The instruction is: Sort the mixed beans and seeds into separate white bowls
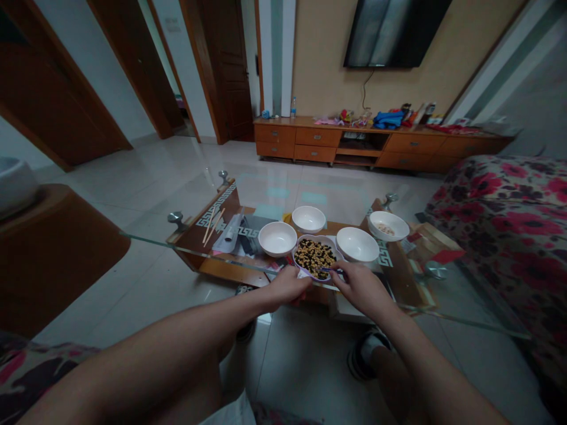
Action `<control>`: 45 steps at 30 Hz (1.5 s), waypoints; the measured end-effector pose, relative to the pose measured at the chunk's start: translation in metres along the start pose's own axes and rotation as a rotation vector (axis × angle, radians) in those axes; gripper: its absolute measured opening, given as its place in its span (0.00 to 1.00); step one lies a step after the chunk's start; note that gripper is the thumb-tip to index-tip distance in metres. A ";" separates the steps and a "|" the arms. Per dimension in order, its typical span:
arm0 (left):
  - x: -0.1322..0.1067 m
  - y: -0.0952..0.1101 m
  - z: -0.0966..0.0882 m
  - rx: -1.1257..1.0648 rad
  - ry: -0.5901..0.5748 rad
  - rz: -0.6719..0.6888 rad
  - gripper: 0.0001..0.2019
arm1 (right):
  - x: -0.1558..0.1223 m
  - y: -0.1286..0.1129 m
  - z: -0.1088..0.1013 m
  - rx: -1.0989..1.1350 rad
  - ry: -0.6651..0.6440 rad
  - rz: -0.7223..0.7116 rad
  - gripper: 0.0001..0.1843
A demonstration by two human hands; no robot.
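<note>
A white scalloped bowl (315, 258) heaped with mixed yellow and black beans stands in the middle of the table. My left hand (287, 284) grips its near left rim. My right hand (361, 287) pinches thin blue chopsticks (331, 270), whose tips reach the bowl's near right edge. Several plain white bowls surround the bean bowl: one at the left (277, 238), one behind (309, 219) and one at the right (357, 244) look bare inside. A fourth white bowl (388, 226), farther right, holds a few pale beans.
The glass tabletop (146, 241) has metal corner fittings, with a wooden shelf beneath it. Wooden chopsticks (212, 226) and papers lie at the left. A floral sofa (505, 236) stands at the right, a wooden stand (48, 260) at the left, and a low wooden cabinet (381, 141) behind.
</note>
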State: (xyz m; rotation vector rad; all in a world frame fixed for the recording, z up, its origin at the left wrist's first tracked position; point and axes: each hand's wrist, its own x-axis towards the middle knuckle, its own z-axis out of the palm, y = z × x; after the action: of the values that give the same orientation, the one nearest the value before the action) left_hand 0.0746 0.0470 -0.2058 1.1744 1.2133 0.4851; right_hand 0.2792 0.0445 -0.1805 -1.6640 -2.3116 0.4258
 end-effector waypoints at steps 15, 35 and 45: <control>-0.003 0.005 0.004 0.010 0.008 -0.002 0.05 | 0.000 -0.008 -0.005 -0.069 -0.018 0.049 0.15; 0.001 0.000 0.003 0.047 0.018 0.002 0.05 | 0.000 -0.003 -0.007 -0.200 0.087 0.115 0.15; 0.002 -0.002 0.003 0.040 0.002 0.004 0.07 | -0.001 -0.001 -0.007 -0.222 0.044 0.112 0.16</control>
State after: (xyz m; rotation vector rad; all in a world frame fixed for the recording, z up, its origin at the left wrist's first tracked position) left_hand 0.0774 0.0464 -0.2082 1.2108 1.2279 0.4666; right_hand 0.2811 0.0443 -0.1735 -1.8907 -2.3123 0.1559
